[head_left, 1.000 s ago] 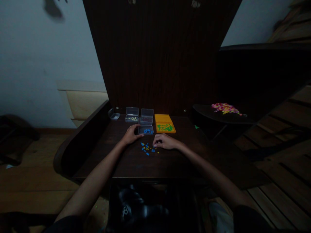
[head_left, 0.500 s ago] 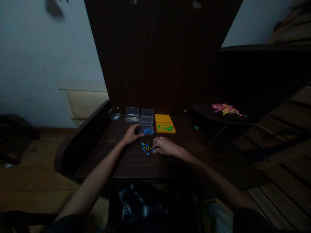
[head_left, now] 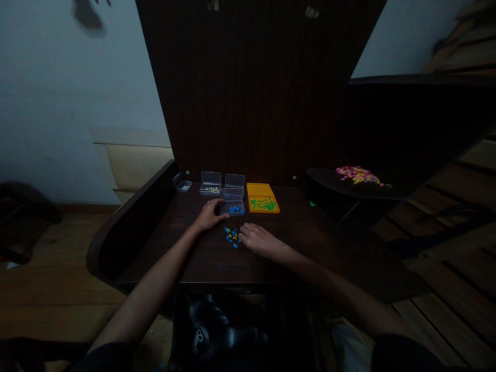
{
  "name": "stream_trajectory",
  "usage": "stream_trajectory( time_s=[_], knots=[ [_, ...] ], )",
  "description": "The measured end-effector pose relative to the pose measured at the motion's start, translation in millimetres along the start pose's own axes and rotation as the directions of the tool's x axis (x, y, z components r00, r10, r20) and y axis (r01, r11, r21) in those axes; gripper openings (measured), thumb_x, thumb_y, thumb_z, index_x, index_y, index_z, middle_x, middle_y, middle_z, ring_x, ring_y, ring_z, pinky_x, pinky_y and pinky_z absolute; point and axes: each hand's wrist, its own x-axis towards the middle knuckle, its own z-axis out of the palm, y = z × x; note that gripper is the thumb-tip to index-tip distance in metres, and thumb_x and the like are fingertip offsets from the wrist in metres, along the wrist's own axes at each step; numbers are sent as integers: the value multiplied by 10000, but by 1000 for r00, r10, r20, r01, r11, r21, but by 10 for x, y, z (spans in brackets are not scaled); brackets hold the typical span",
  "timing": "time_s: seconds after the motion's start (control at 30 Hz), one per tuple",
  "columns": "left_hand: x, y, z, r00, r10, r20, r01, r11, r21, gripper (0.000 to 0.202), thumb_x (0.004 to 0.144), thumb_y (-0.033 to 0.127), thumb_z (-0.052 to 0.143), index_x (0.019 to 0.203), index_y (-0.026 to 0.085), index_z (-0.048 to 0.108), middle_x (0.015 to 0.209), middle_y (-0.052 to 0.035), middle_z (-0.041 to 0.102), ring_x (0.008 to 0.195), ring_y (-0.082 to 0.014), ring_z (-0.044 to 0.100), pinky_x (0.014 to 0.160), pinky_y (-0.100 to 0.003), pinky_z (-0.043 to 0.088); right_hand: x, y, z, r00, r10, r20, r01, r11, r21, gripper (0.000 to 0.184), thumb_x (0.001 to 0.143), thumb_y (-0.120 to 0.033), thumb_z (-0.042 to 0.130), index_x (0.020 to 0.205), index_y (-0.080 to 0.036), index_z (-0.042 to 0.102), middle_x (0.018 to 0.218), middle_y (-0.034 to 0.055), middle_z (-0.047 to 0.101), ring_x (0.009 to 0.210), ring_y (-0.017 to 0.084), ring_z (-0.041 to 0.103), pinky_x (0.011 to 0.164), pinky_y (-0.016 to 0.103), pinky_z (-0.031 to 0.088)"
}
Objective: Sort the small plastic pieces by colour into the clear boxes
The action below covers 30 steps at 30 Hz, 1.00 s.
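My left hand (head_left: pixel 209 215) grips the left end of a small clear plastic box (head_left: pixel 225 207), fingers at its back and thumb at its front. Small blue pieces (head_left: pixel 236 210) lie inside that box, towards its right. In front of it, a loose scatter of tiny blue and yellow pieces (head_left: pixel 231 235) rests on the dark table. My right hand (head_left: pixel 256 238) is at the right edge of this scatter, fingers curled down and together. Its fingertips are partly hidden, so whatever they pinch cannot be made out.
Behind stand an open yellow box (head_left: pixel 263 207) of green pieces, a clear box (head_left: pixel 210 190) with whitish pieces and a smaller clear case (head_left: pixel 184 186). A heap of pink and yellow pieces (head_left: pixel 359 174) lies on the side shelf (head_left: pixel 329 182). A raised side panel (head_left: pixel 132 217) bounds the left.
My right hand has shifted slightly left and turned over the scatter's right side, covering some pieces there. My left hand stays at the clear box.
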Motion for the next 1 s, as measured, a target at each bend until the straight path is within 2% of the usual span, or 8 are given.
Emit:
stream_trajectory(
  time_s=[0.17, 0.3, 0.43, 0.57, 0.63, 0.8, 0.9, 1.0],
  knots=[
    [4, -11, 6, 1000, 7, -2, -7, 1000, -5, 571, 698, 362, 796, 1191, 174, 577, 1186, -105, 623, 1096, -282, 588, 961, -430, 489, 45, -11, 22, 998, -63, -22, 59, 991, -122, 160, 994, -59, 463, 1014, -82, 620, 960, 131, 594, 978, 251, 546, 859, 346, 485],
    [4, -22, 13, 1000, 15, -3, -15, 1000, -20, 569, 700, 362, 791, 1192, 177, 573, 1195, -104, 621, 1094, -279, 591, 956, -429, 494, 71, -11, 34, 995, -93, -24, 87, 978, -191, 167, 999, -61, 446, 987, -70, 612, 936, 138, 598, 937, 256, 554, 805, 341, 492],
    [5, -27, 10, 1000, 7, -1, -7, 1000, -5, 578, 697, 360, 796, 1196, 173, 574, 1188, -109, 621, 1089, -281, 592, 959, -432, 492, 113, -14, 39, 996, -89, -24, 82, 978, -192, 169, 1000, -60, 441, 976, -71, 608, 926, 135, 600, 923, 255, 555, 800, 343, 490],
    [4, -8, -2, 1000, 12, -4, -12, 1000, 4, 583, 698, 362, 799, 1200, 172, 572, 1181, -106, 623, 1102, -282, 584, 977, -433, 480, 177, 78, 8, 997, -64, -38, 60, 992, -113, 110, 961, -35, 501, 972, -70, 604, 925, 134, 600, 941, 256, 554, 818, 347, 484],
    [4, 4, -6, 1000, 19, 4, -19, 1000, 6, 578, 701, 370, 795, 1197, 172, 572, 1175, -102, 627, 1102, -281, 583, 984, -432, 475, 225, 194, -22, 996, -19, -89, 15, 999, -38, 92, 929, -22, 541, 979, -73, 598, 948, 133, 599, 953, 253, 552, 828, 343, 479],
    [5, 5, -7, 1000, 25, 9, -25, 1000, 15, 564, 704, 374, 784, 1188, 178, 571, 1181, -96, 627, 1104, -279, 581, 989, -430, 469, 421, 551, -75, 955, 224, -193, -196, 968, 154, 113, 950, -28, 516, 956, -105, 598, 961, 113, 602, 947, 224, 555, 812, 306, 466],
    [7, -8, -7, 1000, 25, 12, -25, 1000, 10, 571, 706, 378, 780, 1196, 181, 566, 1189, -99, 624, 1107, -281, 578, 986, -435, 470, 558, 682, -37, 938, 313, -146, -279, 936, 213, 121, 981, -63, 505, 963, -103, 618, 985, 121, 615, 959, 216, 568, 819, 290, 459],
    [8, -8, -10, 1000, 22, 16, -22, 1000, 5, 577, 705, 381, 779, 1202, 180, 564, 1191, -100, 621, 1110, -285, 576, 988, -440, 469, 669, 734, 33, 941, 327, -89, -299, 925, 233, 110, 985, -94, 533, 984, -99, 643, 1032, 131, 629, 997, 226, 576, 829, 284, 459]
  ],
)
